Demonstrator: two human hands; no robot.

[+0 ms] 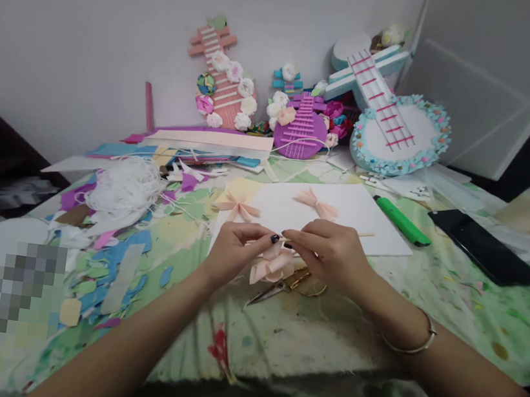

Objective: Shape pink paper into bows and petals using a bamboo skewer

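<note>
Both hands meet above the front edge of a white sheet (pixel 284 201), fingertips nearly touching. My left hand (pixel 242 245) is closed in a pinch, and my right hand (pixel 329 249) pinches just beside it. Between them runs a thin pale stick (pixel 366 234), whose far end shows past my right hand; its middle is hidden by the fingers. Right below the fingertips are folded peach paper petals (pixel 275 266); whether they are held I cannot tell. Gold-handled scissors (pixel 290 286) lie under them, blades pointing left. Two peach paper bows (pixel 238 208) rest on the sheet.
Decorated toy lutes, one purple (pixel 300 135) and one pale blue (pixel 400 135), lean at the back. A tangle of white string (pixel 124 190) and paper scraps (pixel 126 271) cover the left. A green cutter (pixel 402 221) and a black phone (pixel 487 247) lie right.
</note>
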